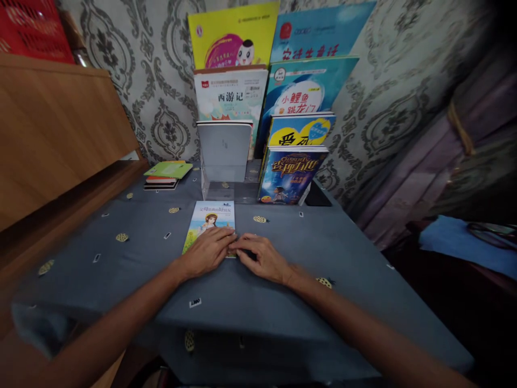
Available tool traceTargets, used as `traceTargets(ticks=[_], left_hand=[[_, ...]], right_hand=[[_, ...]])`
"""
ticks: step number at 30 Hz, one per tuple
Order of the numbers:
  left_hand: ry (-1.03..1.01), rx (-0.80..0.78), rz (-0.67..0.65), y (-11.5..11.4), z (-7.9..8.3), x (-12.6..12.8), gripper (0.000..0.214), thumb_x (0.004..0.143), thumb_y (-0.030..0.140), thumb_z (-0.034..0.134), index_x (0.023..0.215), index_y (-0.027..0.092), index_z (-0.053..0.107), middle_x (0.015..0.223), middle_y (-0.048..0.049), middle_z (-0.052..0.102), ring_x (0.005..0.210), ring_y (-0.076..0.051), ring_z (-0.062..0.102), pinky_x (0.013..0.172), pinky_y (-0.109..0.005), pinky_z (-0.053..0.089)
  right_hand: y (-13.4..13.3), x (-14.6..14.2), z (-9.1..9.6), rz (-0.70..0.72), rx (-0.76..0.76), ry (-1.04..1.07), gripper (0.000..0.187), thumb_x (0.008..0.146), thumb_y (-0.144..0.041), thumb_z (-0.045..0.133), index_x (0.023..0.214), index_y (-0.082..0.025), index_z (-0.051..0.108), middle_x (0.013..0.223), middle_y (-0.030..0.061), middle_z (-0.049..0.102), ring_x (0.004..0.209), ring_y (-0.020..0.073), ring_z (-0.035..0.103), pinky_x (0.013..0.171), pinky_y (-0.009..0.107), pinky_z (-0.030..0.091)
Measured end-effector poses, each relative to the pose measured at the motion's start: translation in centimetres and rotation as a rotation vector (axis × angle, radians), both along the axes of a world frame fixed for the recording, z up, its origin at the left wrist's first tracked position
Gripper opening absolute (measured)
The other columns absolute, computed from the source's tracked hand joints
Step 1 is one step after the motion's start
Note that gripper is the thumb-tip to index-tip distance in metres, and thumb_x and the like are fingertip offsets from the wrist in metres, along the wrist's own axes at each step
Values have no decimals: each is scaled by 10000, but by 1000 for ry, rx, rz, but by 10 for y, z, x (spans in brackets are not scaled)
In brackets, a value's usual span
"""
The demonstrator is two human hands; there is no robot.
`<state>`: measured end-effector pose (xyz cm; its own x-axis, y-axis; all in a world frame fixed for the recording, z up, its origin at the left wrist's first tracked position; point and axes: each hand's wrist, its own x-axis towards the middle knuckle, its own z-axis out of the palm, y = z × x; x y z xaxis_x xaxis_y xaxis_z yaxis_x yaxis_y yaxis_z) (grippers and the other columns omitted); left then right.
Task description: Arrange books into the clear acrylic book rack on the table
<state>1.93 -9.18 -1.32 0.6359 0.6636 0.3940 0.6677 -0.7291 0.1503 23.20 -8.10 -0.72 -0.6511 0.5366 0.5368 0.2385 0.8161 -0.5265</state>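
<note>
Book point(207, 220): thin rectangular paper, blue-white illustrated cover, flat on grey-blue cloth-covered surface point(283, 310), before clear plastic stand point(243, 193).
Left hand point(208, 251): palm down over book's lower part, fingers extended.
Right hand point(263, 260): fingers bent at book's lower right edge; can't tell if pinching.
Stand: upright books, two columns.

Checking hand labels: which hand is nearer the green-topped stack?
Left. The left hand is on the lone book, right of the stack and closer to camera; the right hand is farther right, at the book's edge.
</note>
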Motion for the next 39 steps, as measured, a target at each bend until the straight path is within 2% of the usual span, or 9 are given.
traceTargets(ticks=[8, 16, 18, 23, 25, 29, 35, 39], left_hand=[[-1, -15, 27, 2, 3, -12, 354, 1008, 250, 392, 1306, 198, 578, 1353, -105, 623, 1261, -223, 571, 1077, -453, 456], [-9, -96, 81, 16, 2, -56, 421, 1008, 357, 393, 1371, 214, 549, 1455, -98, 545, 1364, -232, 478, 1150, -465, 375], [-22, -125, 150, 23, 0, -65, 450, 1005, 382, 385, 1399, 216, 526, 1482, -96, 517, 1386, -239, 451, 1161, -469, 358], [-49, -139, 466, 38, -9, -77, 494, 977, 391, 387, 1373, 142, 546, 1457, -142, 531, 1360, -274, 474, 1159, -491, 355], [-41, -135, 519, 41, -11, -76, 487, 970, 361, 390, 1369, 131, 548, 1434, -145, 554, 1355, -271, 480, 1169, -482, 343], [-34, -139, 529, 44, -14, -76, 492, 959, 322, 394, 1366, 89, 545, 1425, -176, 558, 1361, -275, 479, 1182, -467, 321], [-77, -124, 510, 44, -15, -78, 442, 946, 316, 403, 1320, 164, 583, 1380, -123, 608, 1321, -266, 522, 1156, -492, 360], [-70, -128, 504, 43, -12, -77, 440, 946, 306, 405, 1316, 150, 587, 1358, -131, 620, 1301, -263, 539, 1147, -491, 371]], right_hand=[[2, 2, 2, -13, -93, 4, 259, 921, -163, 511, 1035, -196, 741, 913, 75, 717, 815, 175, 665, 762, 309, 538], [2, 3, 4, -6, -115, -10, 261, 947, -207, 493, 1042, -170, 733, 920, 84, 725, 795, 168, 654, 726, 315, 531], [2, 4, 5, 4, -119, -19, 262, 952, -208, 490, 1054, -177, 729, 934, 83, 726, 793, 164, 652, 721, 312, 530], [3, 6, 3, 16, -119, -14, 256, 948, -190, 497, 1064, -180, 726, 927, 85, 718, 812, 168, 653, 720, 311, 533], [4, 6, 2, 12, -116, -10, 253, 941, -179, 502, 1056, -178, 728, 925, 87, 716, 823, 171, 656, 724, 313, 535], [5, 5, 0, 18, -133, -6, 257, 941, -189, 504, 1050, -200, 736, 929, 77, 718, 832, 172, 664, 742, 322, 542], [4, 5, 1, 25, -126, -21, 273, 944, -191, 501, 1084, -198, 735, 946, 88, 726, 857, 183, 671, 783, 344, 545], [4, 4, 2, 31, -100, -24, 262, 945, -193, 506, 1069, -187, 737, 930, 93, 730, 840, 183, 675, 760, 330, 545]])
